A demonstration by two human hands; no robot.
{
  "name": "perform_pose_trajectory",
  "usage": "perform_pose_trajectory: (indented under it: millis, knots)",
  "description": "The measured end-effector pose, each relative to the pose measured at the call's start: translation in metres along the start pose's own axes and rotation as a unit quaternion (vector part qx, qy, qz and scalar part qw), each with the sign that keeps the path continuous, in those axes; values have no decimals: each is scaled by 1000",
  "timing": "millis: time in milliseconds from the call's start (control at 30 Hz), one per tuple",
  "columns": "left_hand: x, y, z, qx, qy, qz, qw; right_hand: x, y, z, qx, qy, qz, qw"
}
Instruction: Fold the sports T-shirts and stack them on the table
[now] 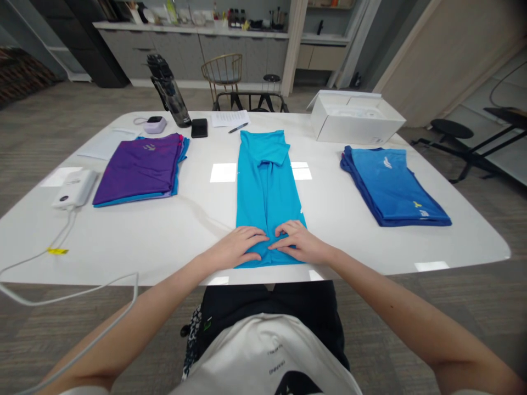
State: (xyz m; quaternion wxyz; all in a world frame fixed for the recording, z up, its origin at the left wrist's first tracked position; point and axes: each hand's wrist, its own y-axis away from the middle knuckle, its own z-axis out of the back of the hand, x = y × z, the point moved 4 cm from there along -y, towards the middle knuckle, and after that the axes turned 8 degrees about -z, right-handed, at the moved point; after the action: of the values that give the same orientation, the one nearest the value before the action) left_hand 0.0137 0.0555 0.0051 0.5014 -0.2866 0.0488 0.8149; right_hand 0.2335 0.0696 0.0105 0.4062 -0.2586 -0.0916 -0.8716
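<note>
A turquoise T-shirt (269, 192) lies on the white table (197, 247) in front of me, its sides turned inward to make a long narrow strip. One sleeve lies folded across the far part. My left hand (239, 245) rests on the near left end of the shirt with its fingers stretched out. From the other side my right hand (302, 242) lies on the near right end, fingers spread over the cloth. The fingertips of both hands come close together near the middle seam.
Folded purple and blue shirts (142, 170) are stacked at left, folded blue shirts (395, 186) at right. A white box (356, 118) stands back right. Behind the left stack are a dark bottle (168, 93), a black wallet-like item (199, 128) and papers (229, 118). A white charger (74, 189) trails a cable.
</note>
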Motion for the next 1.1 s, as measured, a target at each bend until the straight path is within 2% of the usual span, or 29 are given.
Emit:
perform_pose_trajectory:
  millis: [167, 233, 333, 433, 500, 600, 700, 900, 1100]
  knots:
    - [1, 3, 6, -2, 23, -4, 1000, 0, 9, 7, -11, -42, -8, 999]
    - [10, 7, 13, -19, 66, 2, 998, -12, 14, 15, -36, -57, -21, 998]
    - [29, 15, 25, -43, 130, 21, 990, -43, 23, 30, -74, -58, -53, 994]
    - [38, 21, 33, -8, 177, 30, 984, -72, 34, 43, -62, -64, -79, 993]
    - [36, 23, 34, 34, 186, 25, 982, -78, 42, 48, -28, -69, -84, 994]
    - [26, 24, 33, 81, 165, 7, 983, -70, 51, 50, 18, -61, -89, 994]
    - [19, 23, 29, 93, 133, -1, 987, -58, 55, 44, 37, -40, -95, 994]
    - [19, 11, 26, 35, 62, -1, 997, -48, 49, 32, 18, -37, -99, 994]
    - [12, 10, 29, 15, 108, 19, 994, -37, 49, 33, 20, -65, -96, 993]
